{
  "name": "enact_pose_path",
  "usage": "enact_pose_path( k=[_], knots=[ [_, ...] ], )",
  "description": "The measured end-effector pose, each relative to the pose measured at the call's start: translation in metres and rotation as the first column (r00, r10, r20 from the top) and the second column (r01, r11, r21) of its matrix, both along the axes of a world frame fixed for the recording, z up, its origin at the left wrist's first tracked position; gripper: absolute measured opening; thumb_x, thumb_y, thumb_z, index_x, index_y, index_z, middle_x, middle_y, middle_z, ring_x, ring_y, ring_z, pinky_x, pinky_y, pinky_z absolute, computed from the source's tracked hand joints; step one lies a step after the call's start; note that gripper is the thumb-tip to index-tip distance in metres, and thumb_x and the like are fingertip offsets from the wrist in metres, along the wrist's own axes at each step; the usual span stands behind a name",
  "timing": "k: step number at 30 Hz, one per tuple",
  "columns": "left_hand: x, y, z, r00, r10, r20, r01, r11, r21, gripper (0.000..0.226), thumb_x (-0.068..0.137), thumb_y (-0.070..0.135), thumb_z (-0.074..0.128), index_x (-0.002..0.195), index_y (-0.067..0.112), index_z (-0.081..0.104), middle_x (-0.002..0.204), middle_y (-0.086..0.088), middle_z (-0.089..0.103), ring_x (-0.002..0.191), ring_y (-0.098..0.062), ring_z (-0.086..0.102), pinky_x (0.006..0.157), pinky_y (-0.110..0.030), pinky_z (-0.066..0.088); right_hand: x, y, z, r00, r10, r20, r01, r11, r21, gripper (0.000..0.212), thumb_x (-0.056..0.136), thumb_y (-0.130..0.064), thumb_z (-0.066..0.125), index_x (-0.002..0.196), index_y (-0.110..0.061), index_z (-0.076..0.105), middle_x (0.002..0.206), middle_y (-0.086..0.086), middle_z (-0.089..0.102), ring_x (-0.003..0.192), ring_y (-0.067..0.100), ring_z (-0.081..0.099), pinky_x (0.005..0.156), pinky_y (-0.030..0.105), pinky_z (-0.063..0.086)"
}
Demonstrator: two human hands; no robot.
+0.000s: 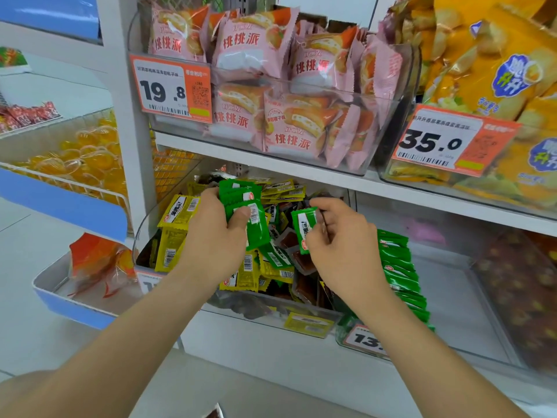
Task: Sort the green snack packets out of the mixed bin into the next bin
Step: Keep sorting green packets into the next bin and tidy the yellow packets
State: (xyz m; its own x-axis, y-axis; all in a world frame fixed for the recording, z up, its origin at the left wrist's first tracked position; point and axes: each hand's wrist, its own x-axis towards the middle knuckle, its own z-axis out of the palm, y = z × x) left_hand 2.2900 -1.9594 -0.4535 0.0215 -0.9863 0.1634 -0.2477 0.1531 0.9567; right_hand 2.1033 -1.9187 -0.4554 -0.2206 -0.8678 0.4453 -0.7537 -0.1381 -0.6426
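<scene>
The clear mixed bin (310, 315) on the lower shelf holds yellow, green and dark brown snack packets. My left hand (215, 233) grips a stack of several green packets (244, 206) above the bin's middle. Just to its right, my right hand (340, 236) pinches a single green packet (305, 227) over the bin. Directly right of the mixed bin stands the neighbouring clear bin (366, 342), where a row of green packets (401, 273) stands on edge.
On the shelf above are a clear bin of pink cake packets (271, 86) with a 19.8 price tag (168, 89) and yellow bags (488, 70) tagged 35.0. A bin of dark packets (524, 291) sits far right. A blue-edged tray (75, 297) juts out at left.
</scene>
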Motion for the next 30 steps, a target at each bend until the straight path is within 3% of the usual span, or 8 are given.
enact_pose_path(
  k=[4, 11, 13, 16, 18, 22, 26, 30],
  knots=[
    [-0.01, 0.012, -0.002, 0.989, -0.135, -0.067, 0.136, 0.99, 0.021, 0.024, 0.108, 0.019, 0.052, 0.131, 0.023, 0.047, 0.11, 0.007, 0.071, 0.092, -0.005, 0.071, 0.061, -0.017, 0.055, 0.017, 0.014, 0.008, 0.876, 0.134, 0.463, -0.102, 0.99, -0.094, 0.034, 0.09, 0.003, 0.067, 0.112, -0.022, 0.073, 0.094, -0.008, 0.079, 0.086, 0.007, 0.075, 0.077, 0.036, 0.064],
    [-0.035, 0.031, 0.0, 0.87, -0.147, -0.47, 0.22, 0.97, 0.105, 0.043, 0.093, 0.063, 0.05, 0.127, 0.038, 0.058, 0.124, -0.002, 0.071, 0.121, -0.023, 0.067, 0.107, -0.055, 0.049, 0.039, 0.025, -0.009, 0.96, 0.162, 0.23, -0.131, 0.981, -0.145, 0.049, 0.095, -0.012, 0.068, 0.136, -0.039, 0.063, 0.13, -0.015, 0.065, 0.124, 0.007, 0.059, 0.106, 0.045, 0.05],
    [-0.04, 0.037, 0.004, 0.86, -0.155, -0.486, 0.22, 0.972, 0.08, 0.045, 0.097, 0.063, 0.044, 0.131, 0.035, 0.056, 0.122, -0.003, 0.072, 0.117, -0.022, 0.069, 0.105, -0.054, 0.051, 0.043, 0.033, -0.012, 0.97, 0.175, 0.169, -0.163, 0.983, -0.083, 0.065, 0.1, -0.016, 0.063, 0.155, -0.04, 0.038, 0.148, -0.02, 0.051, 0.141, 0.004, 0.044, 0.117, 0.045, 0.039],
    [-0.051, 0.045, 0.006, 0.855, -0.159, -0.493, 0.218, 0.974, 0.065, 0.04, 0.102, 0.059, 0.038, 0.125, 0.034, 0.059, 0.117, 0.0, 0.074, 0.112, -0.02, 0.072, 0.102, -0.05, 0.053, 0.041, 0.045, -0.01, 0.892, 0.275, 0.358, -0.292, 0.956, -0.008, 0.076, 0.106, -0.016, 0.055, 0.162, -0.04, 0.009, 0.157, -0.016, 0.042, 0.143, -0.001, 0.04, 0.119, 0.029, 0.036],
    [-0.061, 0.05, 0.01, 0.854, -0.143, -0.501, 0.209, 0.975, 0.078, 0.034, 0.106, 0.053, 0.04, 0.115, 0.03, 0.064, 0.112, -0.003, 0.076, 0.109, -0.022, 0.073, 0.099, -0.048, 0.054, 0.031, 0.053, -0.002, 0.857, 0.3, 0.419, -0.334, 0.943, 0.007, 0.07, 0.107, -0.011, 0.053, 0.153, -0.049, 0.016, 0.148, -0.017, 0.051, 0.133, -0.008, 0.049, 0.107, 0.012, 0.039],
    [-0.086, 0.059, 0.017, 0.728, -0.134, -0.672, 0.381, 0.895, 0.234, 0.044, 0.107, 0.036, 0.041, 0.093, 0.018, 0.079, 0.101, -0.013, 0.079, 0.097, -0.027, 0.075, 0.09, -0.04, 0.057, -0.002, 0.074, 0.007, 0.923, 0.283, 0.262, -0.294, 0.956, 0.004, 0.061, 0.105, -0.009, 0.057, 0.155, -0.029, 0.029, 0.142, -0.01, 0.056, 0.13, 0.0, 0.053, 0.105, 0.016, 0.045],
    [-0.101, 0.067, 0.016, 0.891, -0.292, -0.348, 0.383, 0.894, 0.232, 0.049, 0.106, 0.049, 0.037, 0.089, 0.031, 0.08, 0.104, -0.004, 0.078, 0.106, -0.026, 0.071, 0.106, -0.046, 0.05, -0.052, 0.089, 0.015, 0.95, 0.279, 0.137, -0.292, 0.952, 0.088, 0.054, 0.103, -0.014, 0.062, 0.148, -0.027, 0.037, 0.127, -0.011, 0.065, 0.117, 0.005, 0.063, 0.096, 0.024, 0.051],
    [-0.11, 0.071, -0.004, 0.881, -0.199, 0.429, 0.327, 0.912, -0.248, 0.021, 0.106, 0.039, 0.043, 0.119, 0.028, 0.056, 0.118, 0.011, 0.053, 0.113, -0.014, 0.051, 0.097, -0.032, 0.041, -0.128, 0.099, 0.021, 0.959, 0.282, -0.016, -0.266, 0.922, 0.282, 0.047, 0.103, -0.017, 0.063, 0.143, -0.029, 0.041, 0.119, -0.017, 0.065, 0.111, 0.004, 0.064, 0.093, 0.034, 0.054]
  ],
)
